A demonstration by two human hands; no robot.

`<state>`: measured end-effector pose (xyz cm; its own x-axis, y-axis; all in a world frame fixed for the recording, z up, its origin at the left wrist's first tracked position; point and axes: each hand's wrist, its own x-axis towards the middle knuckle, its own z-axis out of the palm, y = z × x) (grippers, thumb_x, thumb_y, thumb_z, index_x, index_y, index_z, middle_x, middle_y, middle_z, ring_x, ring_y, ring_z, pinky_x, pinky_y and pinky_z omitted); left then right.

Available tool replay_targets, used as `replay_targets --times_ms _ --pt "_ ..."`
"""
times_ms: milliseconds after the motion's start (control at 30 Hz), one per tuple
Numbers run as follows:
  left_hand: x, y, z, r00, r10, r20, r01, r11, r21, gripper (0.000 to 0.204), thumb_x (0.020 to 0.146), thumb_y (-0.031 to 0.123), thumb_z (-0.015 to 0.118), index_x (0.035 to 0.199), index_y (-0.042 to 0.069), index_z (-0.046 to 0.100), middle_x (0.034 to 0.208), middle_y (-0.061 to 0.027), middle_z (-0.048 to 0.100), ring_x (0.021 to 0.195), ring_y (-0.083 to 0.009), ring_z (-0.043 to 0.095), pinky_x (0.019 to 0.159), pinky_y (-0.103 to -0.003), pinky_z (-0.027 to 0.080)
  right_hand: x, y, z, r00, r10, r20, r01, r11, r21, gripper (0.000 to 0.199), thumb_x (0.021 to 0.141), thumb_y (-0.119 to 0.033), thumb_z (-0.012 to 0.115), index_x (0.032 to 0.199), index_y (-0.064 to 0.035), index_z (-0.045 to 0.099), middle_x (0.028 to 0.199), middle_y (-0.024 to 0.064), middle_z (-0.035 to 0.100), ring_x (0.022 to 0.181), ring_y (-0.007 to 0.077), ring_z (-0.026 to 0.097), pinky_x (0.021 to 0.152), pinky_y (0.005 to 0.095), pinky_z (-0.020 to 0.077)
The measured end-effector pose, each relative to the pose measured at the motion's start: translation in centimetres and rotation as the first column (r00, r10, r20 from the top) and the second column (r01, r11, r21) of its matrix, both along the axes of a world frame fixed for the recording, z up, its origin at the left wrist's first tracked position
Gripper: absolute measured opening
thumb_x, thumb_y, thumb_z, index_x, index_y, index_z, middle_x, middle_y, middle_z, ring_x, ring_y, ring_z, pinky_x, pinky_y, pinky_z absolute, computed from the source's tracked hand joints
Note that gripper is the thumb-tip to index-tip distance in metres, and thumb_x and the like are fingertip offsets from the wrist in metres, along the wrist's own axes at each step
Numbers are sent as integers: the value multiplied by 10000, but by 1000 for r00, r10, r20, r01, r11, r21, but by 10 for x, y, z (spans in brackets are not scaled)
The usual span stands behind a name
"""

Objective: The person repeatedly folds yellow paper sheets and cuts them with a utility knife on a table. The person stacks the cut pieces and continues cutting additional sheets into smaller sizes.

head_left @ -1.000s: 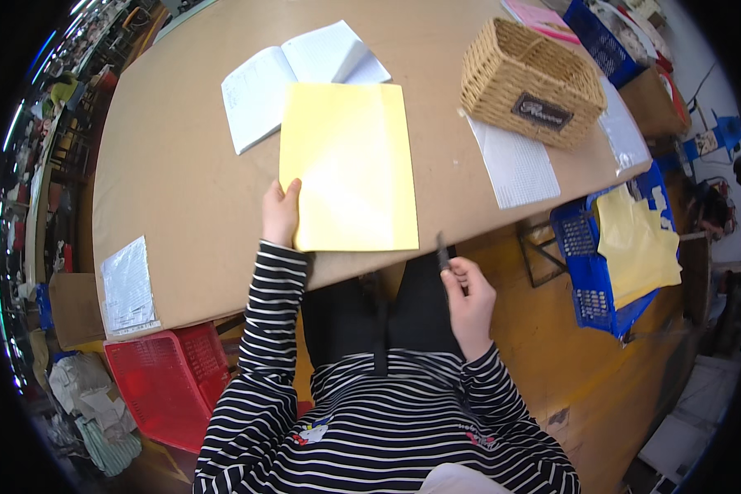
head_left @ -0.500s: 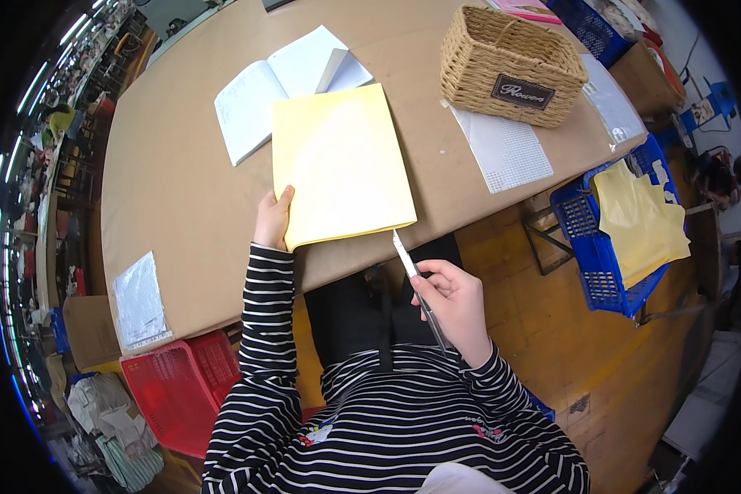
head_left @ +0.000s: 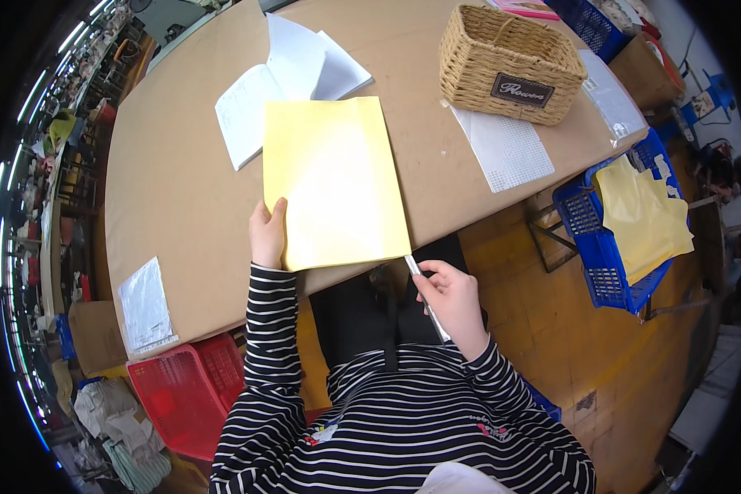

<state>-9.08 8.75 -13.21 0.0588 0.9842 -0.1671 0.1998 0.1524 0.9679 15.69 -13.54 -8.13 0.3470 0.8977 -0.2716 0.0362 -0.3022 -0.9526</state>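
Observation:
My left hand grips a folded sheet of yellow paper by its lower left edge, thumb on top and the other fingers mostly hidden. The paper lies over the table's near edge, its bottom end sticking out toward me. A slim silver utility knife sits in my right hand, pinched between thumb and fingers. Its tip is at the paper's lower right corner; whether it touches cannot be made out. Beyond the paper lies an open notebook with a page standing up.
A woven basket stands at the table's far right, beside a white gridded sheet. Blue crates with yellow paper are below on the right. A red crate and a plastic-covered sheet are at the left.
The yellow paper has come nearer to me and turned slightly, its bottom end now lower. The knife tip has shifted slightly right and down with it. A notebook page has lifted higher.

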Motion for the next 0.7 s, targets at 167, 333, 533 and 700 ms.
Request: replay_targets --times_ms 167,333,533,700 --pt "-11 -15 8 618 120 -777 74 975 209 398 949 271 647 1279 61 569 963 -168 697 823 -357 678 713 -382 528 -20 -6 -31 987 140 78 -139 990 -21 114 923 -73 658 1025 -24 644 625 92 619 503 132 600 477 278 429" --pt "-3 -21 49 244 454 -857 272 816 510 434 894 219 693 1284 79 566 1092 -190 634 1045 -334 617 878 -376 479 -25 -8 -42 982 143 125 -152 986 62 189 894 -69 696 1071 -22 648 625 58 526 491 129 455 487 287 391" --pt "84 -21 100 914 -72 -399 330 705 627 187 902 117 671 1048 -1 673 1102 -154 655 1004 -332 638 863 -369 499 -26 -14 -40 972 127 198 -145 986 79 235 868 -55 720 1088 -16 649 669 59 524 512 107 428 481 279 364" --pt "164 36 40 800 -103 -591 470 719 511 300 970 217 603 1210 42 640 1282 -126 625 1222 -303 570 1042 -400 431 -30 -14 -45 986 100 135 -102 995 3 237 868 -29 710 1098 -8 656 671 50 521 517 90 418 480 265 360"
